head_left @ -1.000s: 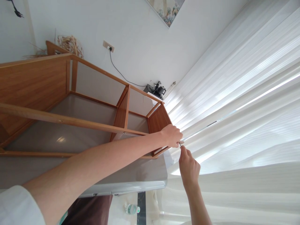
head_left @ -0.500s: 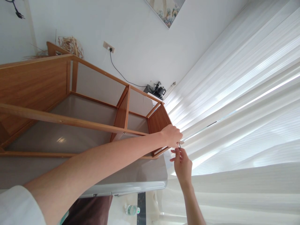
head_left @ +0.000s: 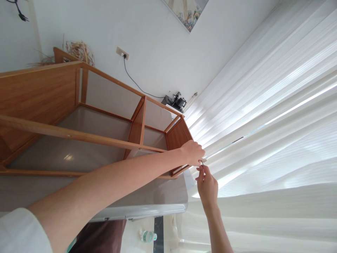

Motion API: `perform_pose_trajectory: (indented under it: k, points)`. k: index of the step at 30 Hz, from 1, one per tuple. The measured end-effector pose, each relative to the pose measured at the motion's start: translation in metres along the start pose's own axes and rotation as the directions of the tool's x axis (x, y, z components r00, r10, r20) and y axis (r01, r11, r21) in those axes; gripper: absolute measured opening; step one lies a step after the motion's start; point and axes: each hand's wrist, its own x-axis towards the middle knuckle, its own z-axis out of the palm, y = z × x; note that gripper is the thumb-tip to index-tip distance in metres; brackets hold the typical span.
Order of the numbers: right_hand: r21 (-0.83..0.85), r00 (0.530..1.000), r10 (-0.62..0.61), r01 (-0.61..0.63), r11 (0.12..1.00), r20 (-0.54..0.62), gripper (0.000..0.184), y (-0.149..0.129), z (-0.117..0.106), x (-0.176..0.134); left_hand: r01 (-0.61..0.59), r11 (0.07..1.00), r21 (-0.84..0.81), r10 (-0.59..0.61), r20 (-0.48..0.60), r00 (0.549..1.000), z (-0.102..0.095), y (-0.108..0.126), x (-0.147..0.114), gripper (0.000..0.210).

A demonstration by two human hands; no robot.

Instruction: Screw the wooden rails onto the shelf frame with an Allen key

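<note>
A wooden furniture frame [head_left: 105, 138] with side panels and a divider lies on a grey table [head_left: 158, 193]. My left hand [head_left: 193, 152] reaches across it and is closed around the frame's far right corner, where a pale wooden end shows below the fingers. Just below, my right hand [head_left: 207, 184] pinches a thin, dark, bent piece of metal [head_left: 202, 162] that looks like a hex key. Its upper end meets the corner by my left hand; the exact contact is too small to make out.
White curtains [head_left: 276, 140] hang close on the right. A black appliance [head_left: 179, 102] stands behind the frame, near a cord running to a wall socket [head_left: 122, 53]. Dried stalks [head_left: 80, 52] lie at the back left. A plastic bottle [head_left: 148, 236] is on the floor.
My right hand has shifted slightly to the right and turned a little, its fingers drawn closer together on the metal piece. My left hand and the frame stay put.
</note>
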Motion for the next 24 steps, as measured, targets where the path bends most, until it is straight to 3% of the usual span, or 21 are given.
perform_pose_trajectory:
  k: [8, 14, 17, 20, 24]
  points:
    - [-0.225, 0.991, -0.104, 0.081, 0.971, -0.089, 0.038, 0.0003, -0.0022, -0.0014, 0.000, 1.000, 0.000, 0.000, -0.002, 1.000, 0.0012, -0.0002, 0.0009, 0.027]
    - [-0.456, 0.971, -0.181, 0.092, 0.885, -0.154, 0.031, 0.0038, -0.0049, 0.0001, -0.001, 1.000, 0.003, 0.001, 0.000, 1.000, 0.0014, -0.0004, 0.0010, 0.027]
    - [-0.365, 0.987, -0.121, 0.074, 0.928, -0.109, 0.027, 0.0009, -0.0055, 0.0009, -0.002, 1.000, 0.001, 0.002, 0.000, 1.000, 0.0011, -0.0005, 0.0009, 0.026]
    - [-0.080, 0.999, -0.034, 0.034, 0.996, -0.003, 0.028, -0.0028, -0.0043, 0.0013, 0.002, 1.000, -0.001, -0.002, -0.001, 1.000, 0.0007, -0.0004, 0.0007, 0.027]
    - [0.105, 0.999, 0.017, -0.021, 0.994, 0.042, 0.031, -0.0050, -0.0021, 0.0009, 0.000, 1.000, -0.003, 0.000, 0.001, 1.000, 0.0002, -0.0001, 0.0005, 0.025]
